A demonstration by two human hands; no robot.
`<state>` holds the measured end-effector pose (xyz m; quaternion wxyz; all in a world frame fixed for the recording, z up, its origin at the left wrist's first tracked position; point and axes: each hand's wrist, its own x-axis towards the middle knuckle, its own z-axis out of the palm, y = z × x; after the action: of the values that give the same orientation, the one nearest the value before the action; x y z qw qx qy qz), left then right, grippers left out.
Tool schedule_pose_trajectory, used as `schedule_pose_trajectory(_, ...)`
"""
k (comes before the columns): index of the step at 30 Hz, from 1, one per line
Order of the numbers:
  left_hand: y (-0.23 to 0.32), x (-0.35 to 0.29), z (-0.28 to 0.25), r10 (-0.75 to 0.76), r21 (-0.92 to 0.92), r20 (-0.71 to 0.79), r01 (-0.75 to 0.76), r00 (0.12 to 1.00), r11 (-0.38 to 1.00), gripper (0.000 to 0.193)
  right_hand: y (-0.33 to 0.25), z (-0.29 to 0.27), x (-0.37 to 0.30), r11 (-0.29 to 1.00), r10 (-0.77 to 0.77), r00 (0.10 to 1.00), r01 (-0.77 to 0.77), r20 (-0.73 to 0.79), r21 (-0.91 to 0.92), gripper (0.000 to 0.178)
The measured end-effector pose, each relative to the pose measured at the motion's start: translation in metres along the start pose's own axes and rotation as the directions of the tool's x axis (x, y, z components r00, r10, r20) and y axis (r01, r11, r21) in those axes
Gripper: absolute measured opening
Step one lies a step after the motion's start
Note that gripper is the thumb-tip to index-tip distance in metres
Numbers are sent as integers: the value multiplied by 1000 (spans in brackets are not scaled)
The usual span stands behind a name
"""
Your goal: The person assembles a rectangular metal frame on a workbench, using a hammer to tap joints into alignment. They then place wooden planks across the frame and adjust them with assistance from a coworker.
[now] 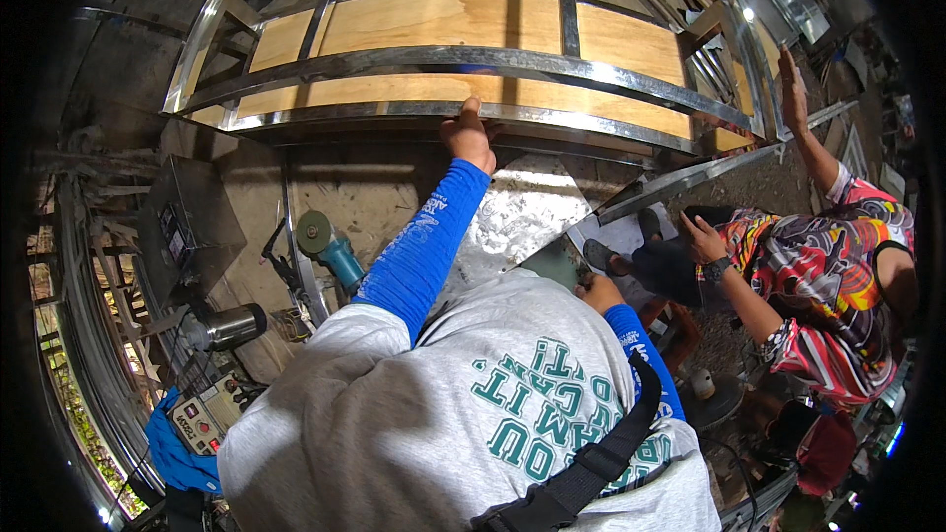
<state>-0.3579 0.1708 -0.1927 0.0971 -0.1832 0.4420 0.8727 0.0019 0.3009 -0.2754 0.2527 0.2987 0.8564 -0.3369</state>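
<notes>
A long frame of shiny metal tubing with light plywood panels stretches across the far side. My left hand grips its near lower rail, the thumb on top and the other fingers hidden below. My right hand is low by my right side, its fingers curled and partly hidden; what they hold, if anything, does not show. A blue sleeve covers each of my forearms. Left of my left forearm lies a teal angle grinder with a round disc.
At the right, a co-worker in a patterned shirt has one raised hand near the frame's end. On the left are a dark metal box, a steel tumbler and a control box with knobs. Metal bars lie right.
</notes>
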Motion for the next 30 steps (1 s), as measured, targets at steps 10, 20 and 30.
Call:
schedule_pose_trajectory(10, 24, 13, -28, -181, 25, 213, 180, 960, 983, 66, 10, -1, 12, 999, -3, 997, 6, 78, -34, 40)
schedule_pose_trajectory(20, 51, 22, -11, -269, 180, -114, 286, 956, 941, 50, -3, -12, 5, 999, 35, 996, -34, 80, -6, 43)
schedule_pose_trajectory(30, 84, 24, -34, -214, 174, -161, 242, 963, 955, 54, -95, -22, 79, 691, -91, 972, 217, -215, 689, 37)
